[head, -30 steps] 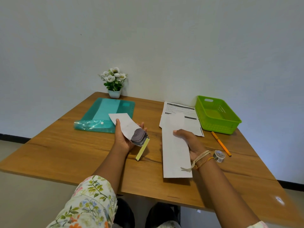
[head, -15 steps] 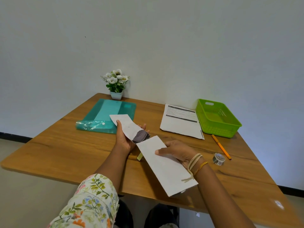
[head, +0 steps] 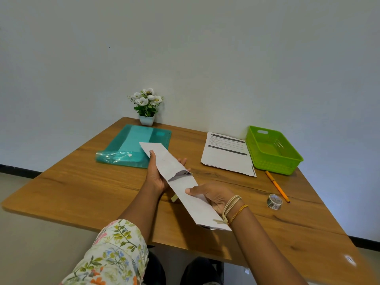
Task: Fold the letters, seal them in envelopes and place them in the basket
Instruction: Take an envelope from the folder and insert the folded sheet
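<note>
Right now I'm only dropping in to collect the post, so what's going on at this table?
A person is sliding a folded letter, gripped in the right hand, into an envelope held by the left hand. The green basket holds nothing visible, and more sheets lie beside it.

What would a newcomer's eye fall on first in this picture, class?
First, the two hands at the middle of the table: the left hand grips a white envelope while the right hand feeds a folded letter into its open mouth. Next, the bright green basket at the far right, beside a stack of printed sheets. Then the teal folder and small flower pot at the far left.
</note>
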Demonstrator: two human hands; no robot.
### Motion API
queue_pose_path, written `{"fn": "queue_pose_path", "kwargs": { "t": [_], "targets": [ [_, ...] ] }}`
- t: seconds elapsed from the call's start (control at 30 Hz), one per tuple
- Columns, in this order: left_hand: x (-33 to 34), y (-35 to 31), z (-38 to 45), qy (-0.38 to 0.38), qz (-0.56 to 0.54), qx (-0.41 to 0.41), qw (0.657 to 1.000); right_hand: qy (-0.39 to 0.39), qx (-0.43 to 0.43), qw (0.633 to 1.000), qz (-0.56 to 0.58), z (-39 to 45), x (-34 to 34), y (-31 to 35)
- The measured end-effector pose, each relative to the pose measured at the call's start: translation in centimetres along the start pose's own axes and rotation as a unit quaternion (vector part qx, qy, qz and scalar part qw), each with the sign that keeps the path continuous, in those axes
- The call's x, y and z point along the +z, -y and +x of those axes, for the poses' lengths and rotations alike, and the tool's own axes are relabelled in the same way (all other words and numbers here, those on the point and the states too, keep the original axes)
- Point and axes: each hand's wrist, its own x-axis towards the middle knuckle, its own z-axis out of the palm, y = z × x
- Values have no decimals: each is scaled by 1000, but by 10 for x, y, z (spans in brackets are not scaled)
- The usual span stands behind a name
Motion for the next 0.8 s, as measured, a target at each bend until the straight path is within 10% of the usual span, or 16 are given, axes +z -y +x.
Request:
{"fn": "queue_pose_path", "kwargs": {
  "t": [0.8],
  "targets": [
    [5, -1, -4, -13, 16, 29, 999, 102, 21, 994, -41, 5, -11, -3]
  ]
}}
